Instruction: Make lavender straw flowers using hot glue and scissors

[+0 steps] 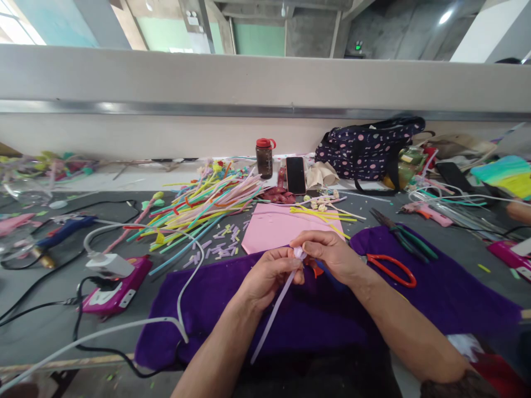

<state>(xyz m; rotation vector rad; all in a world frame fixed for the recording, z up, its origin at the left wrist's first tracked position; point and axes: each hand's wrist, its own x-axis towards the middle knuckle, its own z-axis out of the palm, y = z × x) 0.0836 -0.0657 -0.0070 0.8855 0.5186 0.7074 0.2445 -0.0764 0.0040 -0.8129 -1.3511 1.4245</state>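
Both my hands meet over a purple cloth (448,287) at the table's near edge. My left hand (267,276) is closed around a pale lilac straw (274,309) that slants down toward me. My right hand (332,255) pinches the small lilac rolled tip (299,253) at the straw's upper end, fingers pressed together. Something orange-red shows just under my right hand. A pink sheet (282,224) lies right behind my hands.
A heap of coloured straws (203,207) and cut lilac bits (222,249) lie at centre left. Red-handled scissors (392,265) and green pliers (404,235) rest to the right. A pink power strip (116,290) with cables, a glue gun (62,232), a bottle (264,156), a phone (296,174) and a dotted bag (369,146) surround them.
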